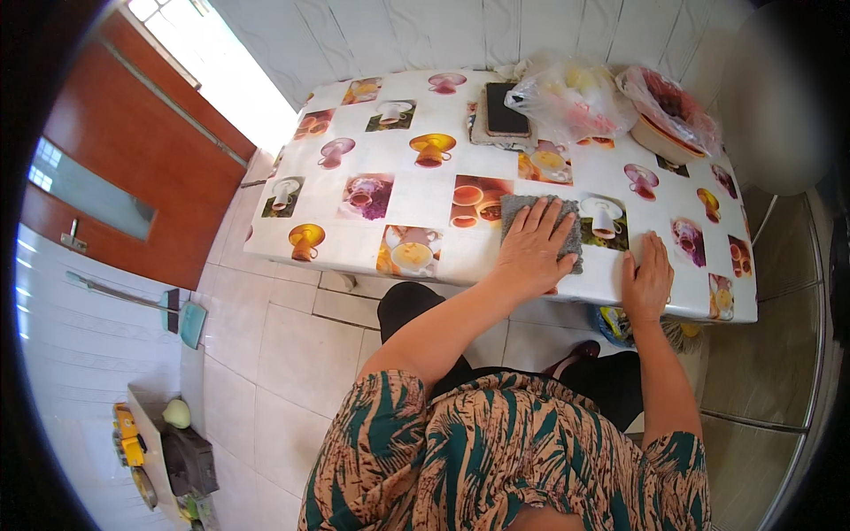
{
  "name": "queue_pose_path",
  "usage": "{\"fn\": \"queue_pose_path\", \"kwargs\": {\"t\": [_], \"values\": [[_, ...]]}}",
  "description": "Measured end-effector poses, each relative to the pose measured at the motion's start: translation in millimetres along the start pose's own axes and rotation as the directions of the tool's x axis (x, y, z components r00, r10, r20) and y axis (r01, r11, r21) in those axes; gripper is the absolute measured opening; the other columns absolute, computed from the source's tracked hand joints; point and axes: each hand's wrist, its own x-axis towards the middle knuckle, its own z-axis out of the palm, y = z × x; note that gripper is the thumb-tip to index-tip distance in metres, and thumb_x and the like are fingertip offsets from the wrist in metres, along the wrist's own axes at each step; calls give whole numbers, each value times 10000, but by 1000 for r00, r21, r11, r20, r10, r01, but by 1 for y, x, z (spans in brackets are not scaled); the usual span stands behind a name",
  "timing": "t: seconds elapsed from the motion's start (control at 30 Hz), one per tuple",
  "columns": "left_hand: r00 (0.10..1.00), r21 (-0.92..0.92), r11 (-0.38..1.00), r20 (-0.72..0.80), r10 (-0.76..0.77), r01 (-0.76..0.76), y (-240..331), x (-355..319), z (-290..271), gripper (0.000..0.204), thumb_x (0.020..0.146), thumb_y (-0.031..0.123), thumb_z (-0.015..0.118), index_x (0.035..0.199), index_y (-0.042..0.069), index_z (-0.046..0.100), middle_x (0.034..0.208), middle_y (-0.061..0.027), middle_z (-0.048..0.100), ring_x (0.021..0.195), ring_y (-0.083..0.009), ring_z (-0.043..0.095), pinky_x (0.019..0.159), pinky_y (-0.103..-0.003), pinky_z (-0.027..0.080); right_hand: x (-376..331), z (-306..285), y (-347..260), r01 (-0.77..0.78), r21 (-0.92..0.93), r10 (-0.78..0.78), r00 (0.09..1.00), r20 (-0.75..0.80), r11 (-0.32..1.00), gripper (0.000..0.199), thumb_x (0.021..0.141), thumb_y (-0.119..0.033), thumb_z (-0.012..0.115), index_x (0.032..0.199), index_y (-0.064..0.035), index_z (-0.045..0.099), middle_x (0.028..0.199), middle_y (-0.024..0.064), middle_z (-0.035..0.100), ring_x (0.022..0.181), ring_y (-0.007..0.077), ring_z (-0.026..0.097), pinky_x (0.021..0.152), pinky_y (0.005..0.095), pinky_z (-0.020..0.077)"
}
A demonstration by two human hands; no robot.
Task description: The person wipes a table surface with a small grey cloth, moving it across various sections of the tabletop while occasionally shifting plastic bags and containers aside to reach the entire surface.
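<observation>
A grey cloth (pixel 568 232) lies on the table near its front edge. My left hand (pixel 533 248) rests flat on top of it with the fingers spread, covering much of the cloth. Farther right, my right hand (pixel 648 281) lies flat over the front edge of the table, its fingers stretched out and nothing in them. Both palms face down. Under them spreads a white tablecloth (pixel 398 128) printed with cups and saucers.
Toward the back, a dark phone (pixel 508 110) lies on a folded cloth (pixel 479 128). Beside it sit a clear plastic bag (pixel 575 97) and a bag-lined tub (pixel 660 133). A blue dustpan (pixel 192 324) stands at the left wall, near a brown door (pixel 168 115).
</observation>
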Motion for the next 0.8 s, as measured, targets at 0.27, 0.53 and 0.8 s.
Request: {"fn": "queue_pose_path", "kwargs": {"t": [0.27, 0.53, 0.8], "values": [[930, 163, 917, -117, -348, 364, -146, -9, -47, 663, 918, 502, 476, 1426, 80, 422, 1508, -174, 335, 1406, -295, 302, 1136, -434, 258, -2, -5, 3, 43, -22, -43, 999, -25, 999, 477, 935, -279, 544, 1323, -9, 485, 1395, 166, 480, 1308, 332, 426, 1069, 453, 322], [411, 378, 290, -294, -863, 879, -323, -147, -124, 694, 934, 595, 352, 1493, 183, 331, 1516, -121, 355, 1416, -266, 291, 1154, -412, 196, 0, -5, -2, 38, -15, -38, 998, -41, 999, 454, 934, -251, 539, 1316, -8, 498, 1377, 163, 498, 1287, 330, 449, 1052, 432, 337], [378, 378, 251, -313, -871, 891, -312, -169, -124, 698, 945, 616, 288, 1497, 191, 326, 1552, -114, 285, 1440, -273, 237, 1165, -425, 171, -1, -1, -3, 26, 2, -26, 998, -50, 1000, 465, 921, -256, 559, 1303, -1, 492, 1369, 168, 497, 1292, 332, 439, 1054, 456, 329]]}}
